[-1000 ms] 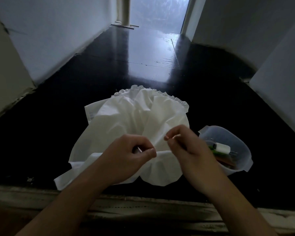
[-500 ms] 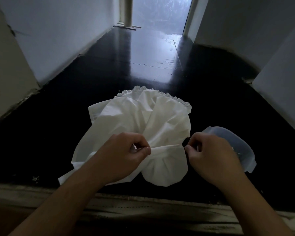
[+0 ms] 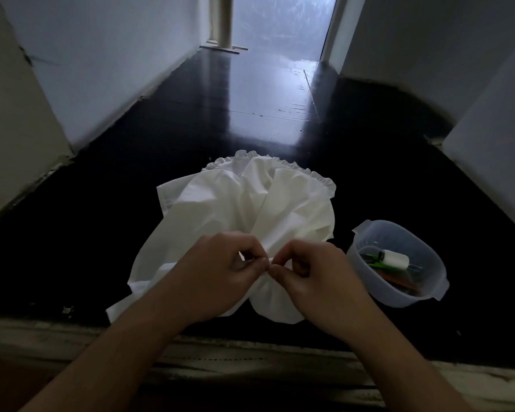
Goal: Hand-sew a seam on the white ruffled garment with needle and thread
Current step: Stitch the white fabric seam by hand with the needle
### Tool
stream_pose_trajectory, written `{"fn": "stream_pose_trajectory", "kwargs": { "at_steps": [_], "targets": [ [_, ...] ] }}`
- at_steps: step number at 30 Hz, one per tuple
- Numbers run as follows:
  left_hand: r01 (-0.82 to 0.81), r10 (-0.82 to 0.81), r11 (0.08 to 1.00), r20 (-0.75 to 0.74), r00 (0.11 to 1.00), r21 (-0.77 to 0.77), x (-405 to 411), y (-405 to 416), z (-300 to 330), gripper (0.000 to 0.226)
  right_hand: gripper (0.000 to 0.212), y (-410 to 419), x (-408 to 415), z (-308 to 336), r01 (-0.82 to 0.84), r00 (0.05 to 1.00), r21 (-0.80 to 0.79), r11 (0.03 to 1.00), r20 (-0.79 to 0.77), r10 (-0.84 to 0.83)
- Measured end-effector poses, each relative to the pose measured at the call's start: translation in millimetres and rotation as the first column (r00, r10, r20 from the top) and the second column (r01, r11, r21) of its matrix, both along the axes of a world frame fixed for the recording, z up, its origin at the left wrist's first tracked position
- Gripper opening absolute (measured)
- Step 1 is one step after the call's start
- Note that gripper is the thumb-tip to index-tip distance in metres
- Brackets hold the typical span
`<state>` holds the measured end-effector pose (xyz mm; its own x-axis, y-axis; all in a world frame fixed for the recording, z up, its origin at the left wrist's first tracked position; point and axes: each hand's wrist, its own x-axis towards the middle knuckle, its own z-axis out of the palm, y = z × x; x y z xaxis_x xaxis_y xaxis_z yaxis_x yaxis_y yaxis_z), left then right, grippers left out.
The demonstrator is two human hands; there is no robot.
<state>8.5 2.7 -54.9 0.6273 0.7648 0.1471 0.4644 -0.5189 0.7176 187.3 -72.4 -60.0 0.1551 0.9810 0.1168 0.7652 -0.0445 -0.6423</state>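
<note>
The white ruffled garment (image 3: 247, 209) lies bunched on the black floor, its frilled edge at the far side. My left hand (image 3: 220, 272) pinches a gathered fold of the cloth near its front. My right hand (image 3: 312, 278) sits right beside it, thumb and forefinger pinched together at the same fold, fingertips almost touching the left thumb. Needle and thread are too small and dark to make out between the fingers.
A clear plastic tub (image 3: 428, 295) stands on the floor to the right of the garment, holding a white thread spool (image 3: 396, 259) and green-handled tools. White walls flank the glossy black floor (image 3: 250, 114). A worn pale ledge (image 3: 250, 352) runs along the near edge.
My right hand swung out to the right over the tub, then came back left to meet the left hand at the fold. The left hand kept its pinch on the cloth.
</note>
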Motion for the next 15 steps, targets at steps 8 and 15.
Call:
{"fn": "stream_pose_trajectory", "kwargs": {
  "at_steps": [8, 15],
  "targets": [
    [0.009, -0.009, 1.0, 0.008, 1.0, 0.03, 1.9, 0.7, -6.2, 0.011, 0.009, -0.7, -1.2, -3.4, 0.043, 0.999, 0.026, 0.999, 0.017, -0.044],
    [-0.019, 0.02, 0.995, -0.006, 1.0, 0.1, 4.8, 11.3, -15.5, 0.008, 0.019, 8.9, 4.4, -6.2, 0.07, 0.998, 0.076, 0.995, -0.003, -0.07]
  ]
}}
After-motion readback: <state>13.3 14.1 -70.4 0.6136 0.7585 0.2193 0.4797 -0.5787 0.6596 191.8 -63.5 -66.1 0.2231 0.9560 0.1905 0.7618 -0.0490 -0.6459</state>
